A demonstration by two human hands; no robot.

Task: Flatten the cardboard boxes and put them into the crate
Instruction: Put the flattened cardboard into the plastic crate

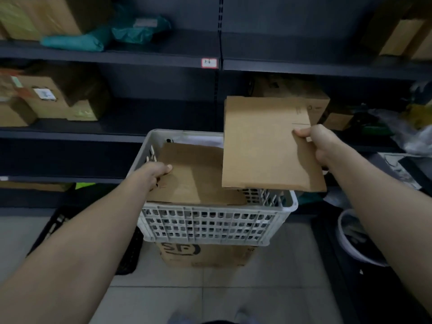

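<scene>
A white slotted plastic crate (210, 225) stands on a brown SF-printed box (205, 256) in front of the dark shelves. Flattened brown cardboard (198, 178) lies inside the crate. My left hand (156, 171) grips its left edge, thumb on top. My right hand (320, 143) pinches the right edge of a second flattened cardboard box (264, 148), held flat above the crate's right side. This piece overlaps the crate's right rim.
Dark metal shelving (163, 59) holds cardboard boxes (53, 99) and green bags (131, 31). A black crate (58, 220) sits on the tiled floor at left. A white bucket (357, 237) and plastic wrapping (411, 134) lie at right.
</scene>
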